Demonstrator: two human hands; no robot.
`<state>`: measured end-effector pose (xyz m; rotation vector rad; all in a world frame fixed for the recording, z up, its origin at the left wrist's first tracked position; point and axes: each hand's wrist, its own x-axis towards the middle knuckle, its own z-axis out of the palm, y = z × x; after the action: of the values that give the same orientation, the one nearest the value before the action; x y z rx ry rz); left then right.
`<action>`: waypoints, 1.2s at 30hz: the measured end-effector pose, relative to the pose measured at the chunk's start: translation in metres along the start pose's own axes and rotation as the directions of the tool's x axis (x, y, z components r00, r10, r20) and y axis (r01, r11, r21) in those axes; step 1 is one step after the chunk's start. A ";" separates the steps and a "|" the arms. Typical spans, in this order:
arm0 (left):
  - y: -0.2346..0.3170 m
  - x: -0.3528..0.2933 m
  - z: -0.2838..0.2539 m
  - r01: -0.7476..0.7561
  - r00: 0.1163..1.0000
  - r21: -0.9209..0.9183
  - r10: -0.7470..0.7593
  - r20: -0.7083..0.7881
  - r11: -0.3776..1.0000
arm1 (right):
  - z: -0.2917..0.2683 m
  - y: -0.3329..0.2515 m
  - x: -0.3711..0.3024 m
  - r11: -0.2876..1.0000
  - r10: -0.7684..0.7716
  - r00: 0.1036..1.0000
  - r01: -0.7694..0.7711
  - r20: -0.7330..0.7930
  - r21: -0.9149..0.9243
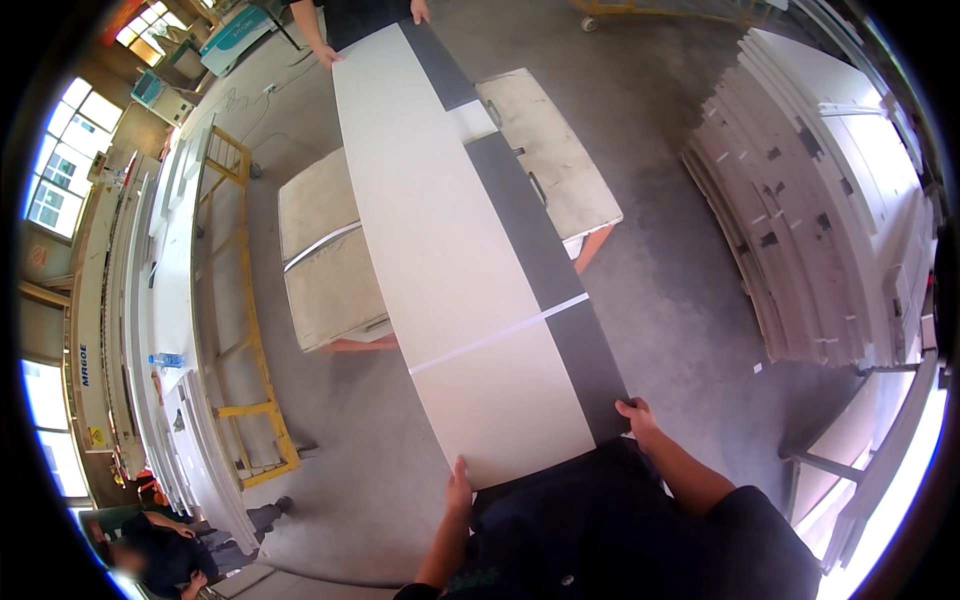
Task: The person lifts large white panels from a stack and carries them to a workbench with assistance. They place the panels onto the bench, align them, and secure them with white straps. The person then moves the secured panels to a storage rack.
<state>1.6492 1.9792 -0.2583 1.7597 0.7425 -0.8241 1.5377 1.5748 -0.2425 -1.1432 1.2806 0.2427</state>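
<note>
A long white panel [440, 220] with a dark grey strip [530, 225] along its right side stretches away from me. A pale strap [500, 335] crosses it near my end. My left hand [459, 486] grips the near left corner, thumb up along the edge and the other fingers mostly hidden. At the near right corner my right hand [638, 416] is closed on the grey side, its fingers partly under it. A co-worker's hands [328, 56] hold the far end. Below the panel's middle are two padded, pale-topped supports [325, 265], one on each side.
A large stack of boards [810, 210] stands on the right. To the left is a yellow-framed cart [255, 370] beside long white panels [165, 300] with a water bottle [166, 360] on them. Another person [175, 550] is at the lower left. Cables [268, 90] lie on the far floor.
</note>
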 end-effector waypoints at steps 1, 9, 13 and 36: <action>-0.006 -0.001 -0.001 0.023 1.000 0.015 -0.023 0.000 1.000 | -0.002 0.005 0.001 0.999 -0.007 1.000 0.006 0.015 0.032; -0.015 -0.037 0.015 0.123 0.992 0.071 -0.124 0.013 0.990 | -0.020 0.027 -0.014 0.997 0.024 1.000 -0.023 -0.007 0.073; -0.032 -0.054 0.009 0.063 0.997 0.236 -0.070 0.019 0.970 | -0.034 0.078 -0.003 0.997 0.007 1.000 -0.006 -0.012 0.082; -0.116 -0.100 -0.014 -0.066 0.990 0.114 0.051 0.130 0.991 | -0.050 0.141 -0.082 0.988 -0.102 0.989 0.088 -0.108 -0.129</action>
<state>1.5015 2.0163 -0.2350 1.8062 0.5660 -0.9466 1.3795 1.6374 -0.2419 -1.3370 1.3221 0.1895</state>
